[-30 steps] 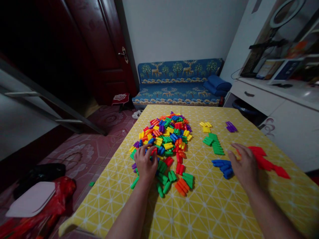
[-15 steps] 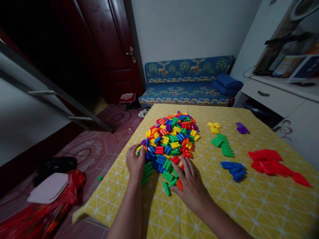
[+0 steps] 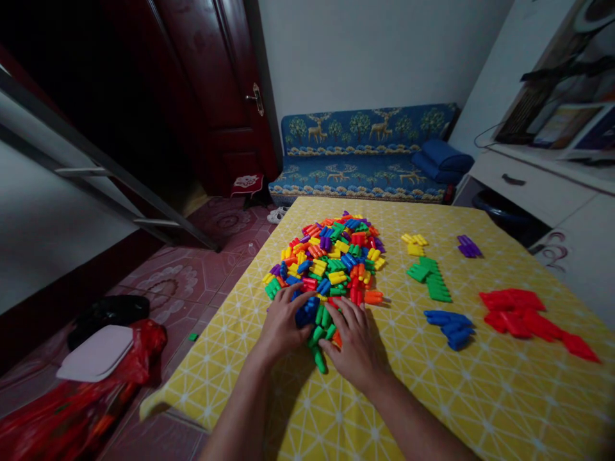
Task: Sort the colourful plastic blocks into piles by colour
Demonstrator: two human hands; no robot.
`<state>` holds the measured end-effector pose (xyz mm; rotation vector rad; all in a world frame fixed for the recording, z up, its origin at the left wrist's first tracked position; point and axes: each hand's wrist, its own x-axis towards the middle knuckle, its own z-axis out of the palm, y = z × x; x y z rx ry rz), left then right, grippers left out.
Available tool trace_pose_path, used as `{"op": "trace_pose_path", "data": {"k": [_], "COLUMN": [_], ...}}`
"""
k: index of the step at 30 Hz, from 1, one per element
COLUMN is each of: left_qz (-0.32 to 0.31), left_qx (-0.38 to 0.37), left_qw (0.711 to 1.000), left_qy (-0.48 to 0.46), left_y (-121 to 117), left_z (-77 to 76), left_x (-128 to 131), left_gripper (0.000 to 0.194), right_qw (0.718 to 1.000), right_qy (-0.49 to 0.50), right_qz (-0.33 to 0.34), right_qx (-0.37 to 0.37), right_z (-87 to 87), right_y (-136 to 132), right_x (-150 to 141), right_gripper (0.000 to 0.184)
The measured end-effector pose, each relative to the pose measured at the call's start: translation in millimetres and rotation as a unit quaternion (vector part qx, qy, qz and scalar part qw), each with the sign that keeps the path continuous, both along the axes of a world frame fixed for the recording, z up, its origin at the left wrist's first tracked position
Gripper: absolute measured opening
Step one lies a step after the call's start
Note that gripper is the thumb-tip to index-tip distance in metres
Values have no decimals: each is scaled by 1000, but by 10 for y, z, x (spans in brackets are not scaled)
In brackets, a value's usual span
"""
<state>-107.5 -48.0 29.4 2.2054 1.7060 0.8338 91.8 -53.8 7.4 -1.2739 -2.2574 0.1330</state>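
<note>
A heap of small plastic blocks (image 3: pixel 331 262) in many colours lies on the table's yellow patterned cloth (image 3: pixel 432 390). My left hand (image 3: pixel 283 323) rests on the heap's near edge, fingers spread over blue and green blocks. Just right of it, my right hand (image 3: pixel 353 339) lies fingers apart over green and orange blocks. The two hands are close together, cupping the near blocks between them. Neither hand lifts a block.
Sorted groups lie to the right: yellow blocks (image 3: pixel 414 243), purple blocks (image 3: pixel 468 246), green blocks (image 3: pixel 430 280), blue blocks (image 3: pixel 451 321), red blocks (image 3: pixel 528 317). A blue sofa (image 3: pixel 365 157) stands behind the table, a white cabinet (image 3: pixel 542 192) at right. A red bag (image 3: pixel 96 384) lies on the floor.
My right hand came left from the red blocks to the heap's near edge. My left hand shifted right. Both hands have drawn together, pushing the loose near blocks toward the heap.
</note>
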Motion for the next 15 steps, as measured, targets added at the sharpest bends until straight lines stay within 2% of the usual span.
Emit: {"op": "trace_pose_path", "data": {"k": [3,5,12,15], "left_qz": [-59,-76,-92,-66], "left_qx": [-34,-43,-74,-65], "left_qw": [996,993,985,989], "left_qy": [61,82,128,119], "left_y": [15,36,82,101], "left_z": [76,109,158,126], "left_x": [30,32,51,60], "left_gripper": [79,83,85,80], "right_qw": [1000,999,999,999], "right_qy": [12,17,35,32], "right_qz": [3,6,6,4], "right_qx": [-21,-28,-19,-18], "right_z": [31,43,26,13], "right_y": [-1,3,22,25], "right_x": [0,2,26,41], "right_gripper": [65,64,60,60]}}
